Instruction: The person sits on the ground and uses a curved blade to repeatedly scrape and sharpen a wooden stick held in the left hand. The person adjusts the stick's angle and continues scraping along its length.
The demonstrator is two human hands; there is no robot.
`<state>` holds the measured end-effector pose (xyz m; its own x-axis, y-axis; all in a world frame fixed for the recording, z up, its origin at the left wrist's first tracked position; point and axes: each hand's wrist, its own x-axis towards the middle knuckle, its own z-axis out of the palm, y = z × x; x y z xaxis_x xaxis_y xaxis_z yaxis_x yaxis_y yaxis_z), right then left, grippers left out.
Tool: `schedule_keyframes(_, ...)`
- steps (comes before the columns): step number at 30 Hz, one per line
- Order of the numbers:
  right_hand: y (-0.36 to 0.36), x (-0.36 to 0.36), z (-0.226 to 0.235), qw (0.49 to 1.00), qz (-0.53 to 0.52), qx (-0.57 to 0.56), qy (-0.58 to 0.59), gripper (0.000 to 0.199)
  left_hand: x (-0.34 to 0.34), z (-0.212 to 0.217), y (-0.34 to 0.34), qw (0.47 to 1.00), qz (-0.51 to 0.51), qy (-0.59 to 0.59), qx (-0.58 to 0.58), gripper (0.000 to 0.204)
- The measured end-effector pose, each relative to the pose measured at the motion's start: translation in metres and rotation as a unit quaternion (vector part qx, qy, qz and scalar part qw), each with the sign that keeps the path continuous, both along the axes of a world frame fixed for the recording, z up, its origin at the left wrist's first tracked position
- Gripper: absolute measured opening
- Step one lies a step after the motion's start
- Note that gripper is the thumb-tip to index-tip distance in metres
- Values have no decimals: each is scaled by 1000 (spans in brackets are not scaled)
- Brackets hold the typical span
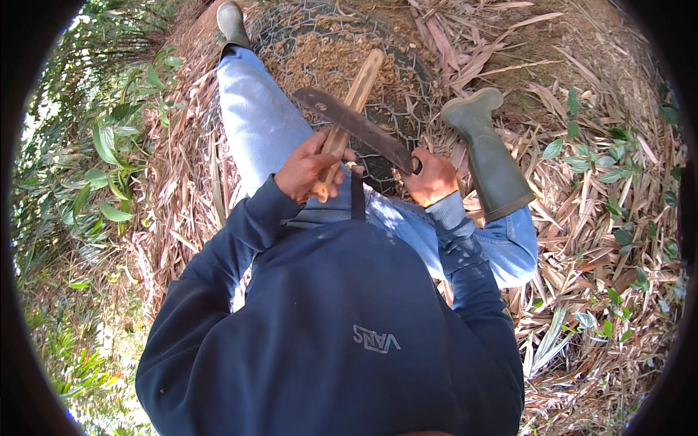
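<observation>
My left hand [314, 166] is closed around the lower part of a light-brown wooden stick [364, 81], which slants up and away to the right. A dark machete [356, 125] with a hole near its broad tip lies across the stick's middle; it looks to be touching the wood. My right hand [432, 178] is closed at the blade's lower right end, and its fingers mostly hide the handle. Both hands are above my lap, between my jeans-covered legs [254, 109].
Beyond my hands is a mound with wire mesh [298, 43] and brown crumbs of soil or wood. Rubber boots [494, 163] are on my feet, one on each side. Dry leaves [574, 232] cover the ground, and green plants [109, 174] grow at left and right.
</observation>
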<state>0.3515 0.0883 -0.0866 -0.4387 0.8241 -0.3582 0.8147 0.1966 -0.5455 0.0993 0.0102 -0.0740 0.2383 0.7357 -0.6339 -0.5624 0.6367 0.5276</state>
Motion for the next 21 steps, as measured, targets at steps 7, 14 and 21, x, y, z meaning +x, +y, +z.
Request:
schedule_keyframes(7, -13, -2, 9, 996, 38, -75, 2, 22, 1, 46, -37, 983, 39, -10, -181, 45)
schedule_keyframes(14, -14, -4, 29, 985, 134, -105, 17, 23, 11, 44, -43, 969, 28, -19, -243, 26)
schedule_keyframes(21, 10, -5, -30, 997, 54, -57, -3, 21, 23, 36, -46, 977, 17, 26, -213, 30)
